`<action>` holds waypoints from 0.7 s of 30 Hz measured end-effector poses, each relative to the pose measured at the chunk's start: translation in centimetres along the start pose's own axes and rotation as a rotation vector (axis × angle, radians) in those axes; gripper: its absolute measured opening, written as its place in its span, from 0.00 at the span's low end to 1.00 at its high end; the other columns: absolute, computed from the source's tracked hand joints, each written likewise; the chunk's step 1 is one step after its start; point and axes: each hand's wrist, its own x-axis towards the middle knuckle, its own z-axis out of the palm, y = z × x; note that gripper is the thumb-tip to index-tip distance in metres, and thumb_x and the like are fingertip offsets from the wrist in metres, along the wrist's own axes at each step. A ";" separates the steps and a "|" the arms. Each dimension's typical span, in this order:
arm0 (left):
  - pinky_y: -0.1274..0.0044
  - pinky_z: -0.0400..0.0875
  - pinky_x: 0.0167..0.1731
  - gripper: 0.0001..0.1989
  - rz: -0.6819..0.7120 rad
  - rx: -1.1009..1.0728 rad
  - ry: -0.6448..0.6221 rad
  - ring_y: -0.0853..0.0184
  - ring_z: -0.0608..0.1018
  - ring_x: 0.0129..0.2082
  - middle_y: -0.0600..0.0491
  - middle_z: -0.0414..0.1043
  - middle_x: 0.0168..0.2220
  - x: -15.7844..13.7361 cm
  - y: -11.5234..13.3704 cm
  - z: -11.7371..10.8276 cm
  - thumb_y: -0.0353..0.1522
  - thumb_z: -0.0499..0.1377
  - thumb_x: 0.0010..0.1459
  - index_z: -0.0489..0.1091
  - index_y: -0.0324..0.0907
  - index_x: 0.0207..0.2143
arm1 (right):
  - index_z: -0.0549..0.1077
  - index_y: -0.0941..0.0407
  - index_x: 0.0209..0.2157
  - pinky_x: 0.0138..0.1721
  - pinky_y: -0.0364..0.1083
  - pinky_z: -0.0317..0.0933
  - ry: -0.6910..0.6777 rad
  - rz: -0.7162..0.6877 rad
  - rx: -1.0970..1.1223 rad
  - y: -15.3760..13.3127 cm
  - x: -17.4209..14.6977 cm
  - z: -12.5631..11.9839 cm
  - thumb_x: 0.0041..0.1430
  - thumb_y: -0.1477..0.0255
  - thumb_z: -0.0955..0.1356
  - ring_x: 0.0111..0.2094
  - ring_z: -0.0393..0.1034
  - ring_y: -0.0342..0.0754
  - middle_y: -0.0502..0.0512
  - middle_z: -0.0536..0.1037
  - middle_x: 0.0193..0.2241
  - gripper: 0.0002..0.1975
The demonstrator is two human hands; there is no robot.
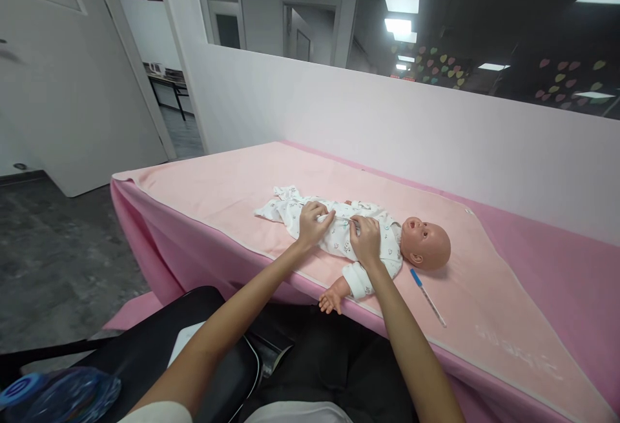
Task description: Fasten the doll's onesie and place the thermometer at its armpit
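Observation:
A baby doll [426, 245] lies on its back with its head to the right, dressed in a white printed romper [334, 239]. My left hand [314, 221] is closed, pinching the romper's front over the lower body. Closer to the doll's chest, my right hand [367, 237] also has its fingers closed on the romper's front edge. A strip of the fabric runs between both hands. The doll's near arm [335, 296] points toward me at the table edge, its sleeve partly behind my right wrist. My fingers hide the exact spots being gripped.
A pink blanket [217, 184] covers the table, over a darker pink cloth [557, 261]. A blue-capped pen-like stick [427, 297] lies near the doll's head. At lower left are a black chair [145, 339] and a plastic bottle [72, 394]. A white wall [387, 119] stands behind the table.

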 end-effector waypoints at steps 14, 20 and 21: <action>0.71 0.58 0.40 0.07 0.277 0.122 -0.275 0.66 0.69 0.37 0.53 0.69 0.35 -0.8 0.8 0.5 0.35 0.52 0.57 0.69 0.44 0.32 | 0.69 0.56 0.31 0.42 0.46 0.53 -0.028 0.007 -0.045 -0.2 0.0 -0.2 0.58 0.75 0.60 0.32 0.65 0.45 0.51 0.75 0.28 0.07; 0.70 0.57 0.41 0.06 0.250 0.142 -0.377 0.64 0.68 0.39 0.53 0.69 0.36 -0.5 0.6 0.4 0.35 0.53 0.55 0.67 0.44 0.32 | 0.70 0.56 0.30 0.40 0.46 0.54 -0.051 0.019 -0.117 -0.1 0.1 0.0 0.58 0.75 0.60 0.33 0.64 0.46 0.52 0.74 0.27 0.08; 0.70 0.57 0.41 0.06 0.246 0.154 -0.388 0.64 0.68 0.39 0.52 0.69 0.36 -0.5 0.6 0.4 0.35 0.52 0.55 0.67 0.43 0.32 | 0.70 0.57 0.31 0.40 0.46 0.54 -0.056 0.012 -0.139 -0.1 0.1 -0.2 0.58 0.76 0.60 0.34 0.64 0.46 0.53 0.74 0.28 0.08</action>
